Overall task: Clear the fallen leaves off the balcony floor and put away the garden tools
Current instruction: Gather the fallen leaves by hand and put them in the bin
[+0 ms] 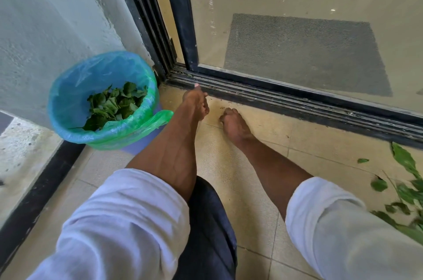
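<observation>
From the head camera we look down at the tiled balcony floor (240, 165) beside a sliding glass door (297, 16). Our left hand (197, 101) reaches to the corner where the dark door track (297, 101) meets the frame, its fingers bunched together with one fingertip at the track; we cannot tell whether it pinches anything. Our right hand (232, 122) rests on the tiles just short of the track, fingers curled under in a loose fist. Both white sleeves (128, 215) are rolled up to the elbows.

Just left of the left hand stands a bucket (68, 106) lined with a blue-green plastic bag (142, 126), against the pale wall (45, 16). Gathered leaves (114, 106) lie in it. More loose leaves (405, 188) lie on the floor at the right edge, well apart from both hands. Behind the glass lies a grey doormat (304, 53).
</observation>
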